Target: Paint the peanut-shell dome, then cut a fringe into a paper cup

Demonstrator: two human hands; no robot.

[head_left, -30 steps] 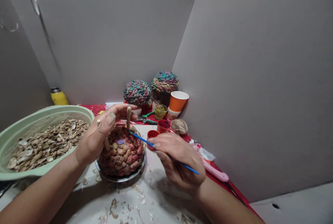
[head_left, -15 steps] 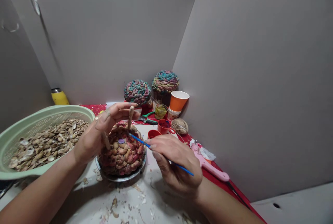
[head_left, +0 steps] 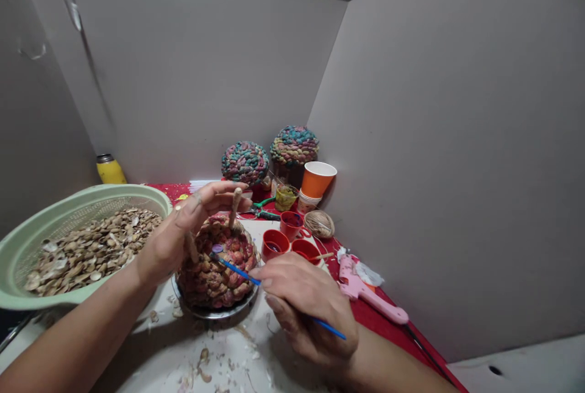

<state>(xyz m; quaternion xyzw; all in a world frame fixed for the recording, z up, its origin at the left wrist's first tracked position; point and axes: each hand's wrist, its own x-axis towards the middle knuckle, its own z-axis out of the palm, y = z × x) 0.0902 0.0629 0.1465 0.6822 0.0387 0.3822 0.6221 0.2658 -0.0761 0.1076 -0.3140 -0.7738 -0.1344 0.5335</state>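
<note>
One view shows the scene, from a camera on the person's head, facing forward and down along both forearms. It looks at the shell piece (head_left: 214, 283) from above and from the person's side, at close range, within arm's reach, so that its upper surface shows. The left hand (head_left: 176, 237) appears at its left, the right hand (head_left: 311, 308) at its right, and the worktop (head_left: 274, 362) in front of it. The camera's centre points beyond the shell piece and to its right. The field is wide: it takes in the basket (head_left: 31, 303) to its left, cut by the picture's edge, the back wall (head_left: 196, 76) behind it, and the right wall (head_left: 439, 137) well to its right.
</note>
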